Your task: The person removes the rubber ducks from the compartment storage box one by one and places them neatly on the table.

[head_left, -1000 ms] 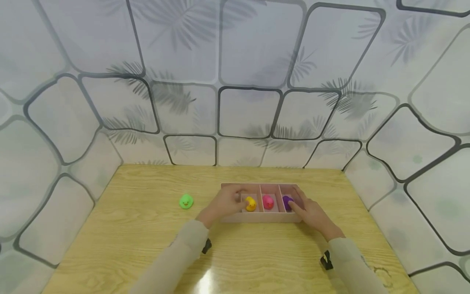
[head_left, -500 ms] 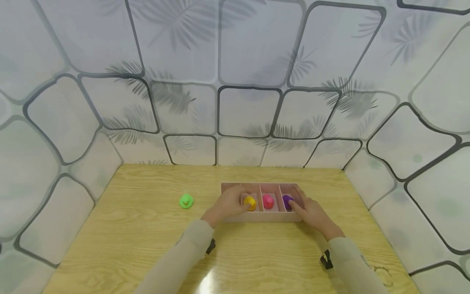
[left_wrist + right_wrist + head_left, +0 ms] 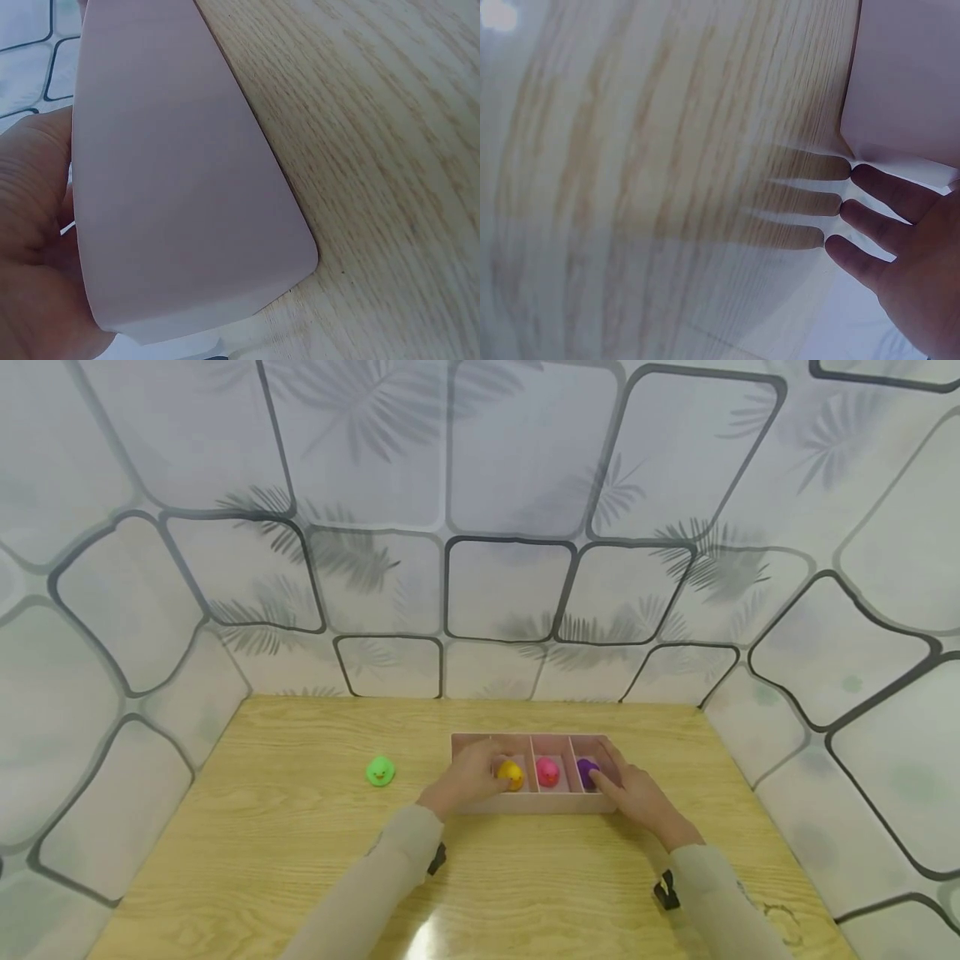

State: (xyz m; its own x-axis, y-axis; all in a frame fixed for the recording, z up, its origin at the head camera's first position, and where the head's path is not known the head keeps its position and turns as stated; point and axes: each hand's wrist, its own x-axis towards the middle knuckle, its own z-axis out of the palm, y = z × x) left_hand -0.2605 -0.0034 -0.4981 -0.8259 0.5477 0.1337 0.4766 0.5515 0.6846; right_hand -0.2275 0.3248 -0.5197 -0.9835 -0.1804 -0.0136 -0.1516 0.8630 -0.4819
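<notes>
My left hand (image 3: 467,779) hides the pink tray (image 3: 536,805)'s left compartment, fingers curled by the yellow duck (image 3: 512,773); grip unclear. My right hand (image 3: 633,793) rests spread at the tray's right end.

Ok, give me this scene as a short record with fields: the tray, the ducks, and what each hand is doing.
tray: pink tray with compartments, on the wooden table
in tray: yellow duck, pink duck, purple duck, one per compartment
outside tray: green duck on the table, to the left
left hand: at the tray's left end, fingers by the yellow duck
right hand: at the tray's right end, fingers straight, by the purple duck
</notes>
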